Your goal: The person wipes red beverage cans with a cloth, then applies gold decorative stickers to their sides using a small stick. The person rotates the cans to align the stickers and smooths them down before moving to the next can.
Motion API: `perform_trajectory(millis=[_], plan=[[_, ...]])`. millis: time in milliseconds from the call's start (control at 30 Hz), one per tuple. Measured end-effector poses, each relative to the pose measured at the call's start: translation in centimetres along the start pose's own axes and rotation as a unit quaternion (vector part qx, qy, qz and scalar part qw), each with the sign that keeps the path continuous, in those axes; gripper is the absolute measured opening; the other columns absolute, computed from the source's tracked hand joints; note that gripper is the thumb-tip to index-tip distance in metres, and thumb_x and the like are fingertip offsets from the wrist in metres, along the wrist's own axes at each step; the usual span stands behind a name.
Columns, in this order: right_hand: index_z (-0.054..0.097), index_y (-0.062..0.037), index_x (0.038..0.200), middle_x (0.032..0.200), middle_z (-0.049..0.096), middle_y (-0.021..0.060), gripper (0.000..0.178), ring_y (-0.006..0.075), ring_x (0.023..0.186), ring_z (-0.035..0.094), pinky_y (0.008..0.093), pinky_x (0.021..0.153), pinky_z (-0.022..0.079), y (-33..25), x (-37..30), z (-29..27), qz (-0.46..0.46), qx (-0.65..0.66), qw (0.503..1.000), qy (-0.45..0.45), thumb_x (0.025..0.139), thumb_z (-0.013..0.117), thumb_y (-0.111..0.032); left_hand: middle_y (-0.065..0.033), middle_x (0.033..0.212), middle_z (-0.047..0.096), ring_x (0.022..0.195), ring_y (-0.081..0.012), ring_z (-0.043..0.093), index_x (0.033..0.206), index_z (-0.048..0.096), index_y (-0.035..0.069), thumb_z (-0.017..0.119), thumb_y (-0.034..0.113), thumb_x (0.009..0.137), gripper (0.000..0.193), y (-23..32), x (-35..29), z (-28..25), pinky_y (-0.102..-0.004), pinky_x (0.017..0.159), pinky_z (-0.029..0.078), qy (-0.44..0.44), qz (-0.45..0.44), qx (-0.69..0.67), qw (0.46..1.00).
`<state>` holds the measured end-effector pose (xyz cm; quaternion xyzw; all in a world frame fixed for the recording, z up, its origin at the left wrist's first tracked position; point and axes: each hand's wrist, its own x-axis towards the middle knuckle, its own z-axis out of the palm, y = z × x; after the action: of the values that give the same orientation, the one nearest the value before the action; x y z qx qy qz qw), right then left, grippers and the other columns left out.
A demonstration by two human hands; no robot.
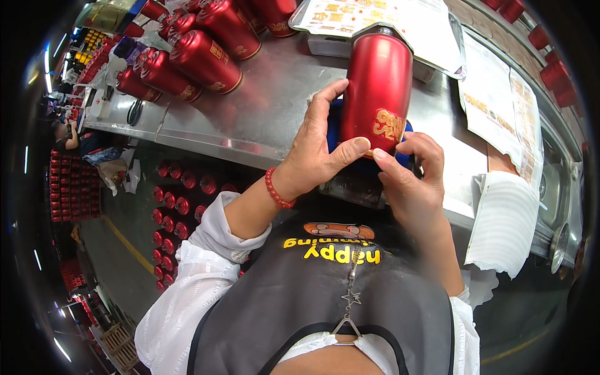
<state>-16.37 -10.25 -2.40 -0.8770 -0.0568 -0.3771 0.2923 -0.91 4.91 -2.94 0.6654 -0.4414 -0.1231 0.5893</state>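
A glossy red bottle lies tilted in front of me, its base toward my body. Near that base it carries a gold emblem. My left hand grips the bottle's left side, thumb on the lower edge and fingers along the wall. My right hand is closed at the base, with its thumb pressed to the lower rim beside the emblem and its fingers bent round the right side. Under the bottle shows part of a blue support, mostly hidden by the bottle and hands.
Several red bottles lie together at the back left of the metal table. Printed gold decal sheets rest behind the bottle, with more sheets at the right. A white cloth hangs over the near right edge. Stacked bottles stand below left.
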Motion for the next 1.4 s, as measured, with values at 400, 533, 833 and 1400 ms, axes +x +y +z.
perform_trajectory(millis=[400,533,833,1400], plan=[[0.066,-0.0023,0.115,0.109,0.057,0.0135,0.038,0.035,0.11,0.055,0.0452,0.094,0.048,1.0,-1.1,-0.2,0.08,0.055,0.995,0.026,0.078,0.075,-0.002,-0.007,0.105,0.07,0.103,-0.0259,0.059,0.113,0.07,0.011,0.067,0.003,0.086,0.027,1.6,-1.5,-0.9,-0.0474,0.11,0.039,0.066,0.244,0.207,0.945],[0.064,-0.0015,0.117,0.109,0.057,0.0143,0.04,0.0345,0.11,0.056,0.0441,0.095,0.048,0.7,-1.0,0.0,0.092,0.054,0.994,0.027,0.079,0.075,-0.002,-0.0006,0.099,0.071,0.101,-0.0201,0.059,0.107,0.074,0.015,0.067,0.005,0.079,0.031,2.3,-1.8,-0.9,-0.0468,0.115,0.036,0.006,0.326,0.292,0.899],[0.051,0.0036,0.139,0.142,0.052,0.0224,0.047,0.0203,0.108,0.065,0.0293,0.088,0.052,0.5,-1.1,-0.9,0.156,0.157,0.97,0.101,0.094,0.061,0.002,0.0008,0.099,0.073,0.107,-0.0177,0.062,0.109,0.074,0.014,0.065,0.01,0.083,0.027,2.0,-0.9,-0.1,-0.0452,0.12,0.029,-0.01,0.374,0.306,0.875],[0.06,0.0027,0.116,0.104,0.065,0.0119,0.025,0.0193,0.096,0.061,0.032,0.089,0.049,-2.6,1.7,0.0,0.305,0.187,0.933,0.041,0.095,0.058,-0.012,-0.0092,0.127,0.066,0.126,-0.0306,0.051,0.131,0.064,0.014,0.068,0.006,0.076,0.056,1.3,-2.0,-1.4,-0.0527,0.121,0.023,0.039,0.291,0.267,0.918]])
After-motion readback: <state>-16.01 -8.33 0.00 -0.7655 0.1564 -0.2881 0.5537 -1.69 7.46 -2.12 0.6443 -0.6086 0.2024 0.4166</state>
